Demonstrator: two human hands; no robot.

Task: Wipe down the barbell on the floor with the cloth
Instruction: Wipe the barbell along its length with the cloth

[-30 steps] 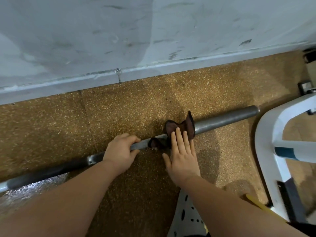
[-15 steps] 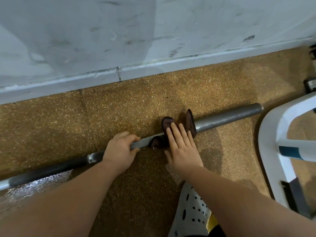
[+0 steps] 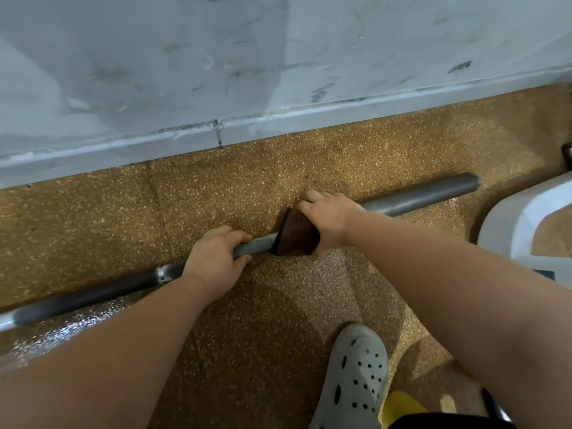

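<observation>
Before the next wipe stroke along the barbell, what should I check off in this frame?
1. The barbell lies on the floor: ok.
2. The left hand grips the shaft to steady it: ok.
3. The right hand holds the cloth on the bar: ok.
4. Cloth wraps fully under the bar: cannot tell.
5. Bar to the right of the cloth unobstructed: ok.
6. The shoe is apart from the bar: ok.
</observation>
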